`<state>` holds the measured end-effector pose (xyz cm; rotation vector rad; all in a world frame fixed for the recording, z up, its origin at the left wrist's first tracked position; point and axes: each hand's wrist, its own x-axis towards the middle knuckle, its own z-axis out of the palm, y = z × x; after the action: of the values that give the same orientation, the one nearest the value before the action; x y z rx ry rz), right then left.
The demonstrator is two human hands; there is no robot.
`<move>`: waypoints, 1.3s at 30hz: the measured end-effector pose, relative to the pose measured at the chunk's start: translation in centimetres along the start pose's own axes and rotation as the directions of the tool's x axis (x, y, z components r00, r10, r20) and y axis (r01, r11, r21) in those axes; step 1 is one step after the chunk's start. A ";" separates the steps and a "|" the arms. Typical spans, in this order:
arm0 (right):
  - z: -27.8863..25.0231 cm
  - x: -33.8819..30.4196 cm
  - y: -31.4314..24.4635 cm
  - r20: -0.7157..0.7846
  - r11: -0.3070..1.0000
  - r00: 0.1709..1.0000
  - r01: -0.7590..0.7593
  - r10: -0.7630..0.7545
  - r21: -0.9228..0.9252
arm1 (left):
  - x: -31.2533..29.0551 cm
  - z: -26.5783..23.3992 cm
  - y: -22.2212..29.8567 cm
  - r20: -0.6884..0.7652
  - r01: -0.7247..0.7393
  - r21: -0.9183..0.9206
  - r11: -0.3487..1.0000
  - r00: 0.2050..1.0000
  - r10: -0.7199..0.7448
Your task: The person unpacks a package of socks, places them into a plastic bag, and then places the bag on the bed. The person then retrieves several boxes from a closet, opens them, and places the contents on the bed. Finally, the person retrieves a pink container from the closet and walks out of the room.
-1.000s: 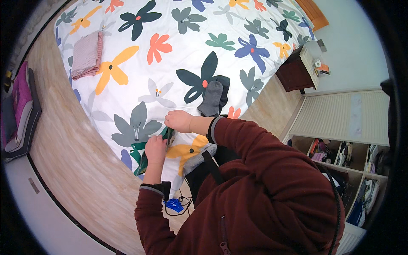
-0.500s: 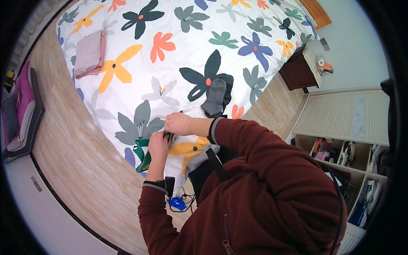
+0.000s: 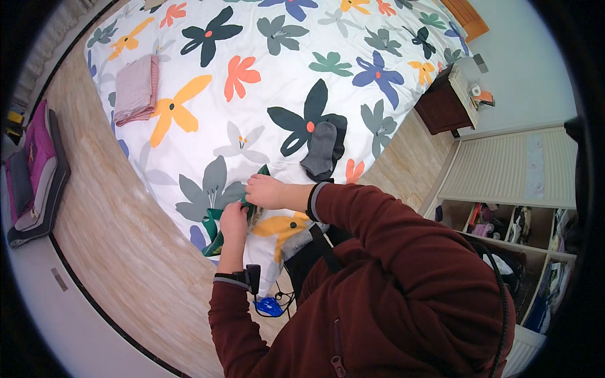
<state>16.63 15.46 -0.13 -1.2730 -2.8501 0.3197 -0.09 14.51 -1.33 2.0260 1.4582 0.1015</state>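
A green patterned piece of cloth [image 3: 215, 244], perhaps a scarf, lies at the near edge of the flower-print bedspread [image 3: 189, 142]. My left hand [image 3: 234, 222] is closed on it, fingers pinching the fabric. Just to the right and a little farther off, my right hand [image 3: 265, 191] grips another part of the same cloth; a green corner pokes out beyond its fingers. Much of the cloth is hidden under both hands. Beyond my right wrist lies a pair of dark grey socks [image 3: 322, 148].
A folded pink cloth [image 3: 137, 88] rests at the bed's left side. Purple and grey cushions [image 3: 39, 170] stand by the left wall. To the right are a dark wooden cabinet [image 3: 444, 104] and open shelves [image 3: 504, 223] of clothes. A blue item [image 3: 270, 307] and cables lie on the floor.
The green corner beyond my right hand shows more now. Both hands keep hold of the cloth, nearly in the same place. The whole view has shifted slightly.
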 end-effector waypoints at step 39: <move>0.6 -24.2 -0.3 0.411 0.665 0.673 -0.722 0.615 0.188 | -9.9 19.2 2.4 0.316 -0.203 0.420 0.885 0.946 0.068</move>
<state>32.53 -2.68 1.25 -2.3220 -2.1943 1.0527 5.94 -3.16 -12.51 2.3840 1.2236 -0.5058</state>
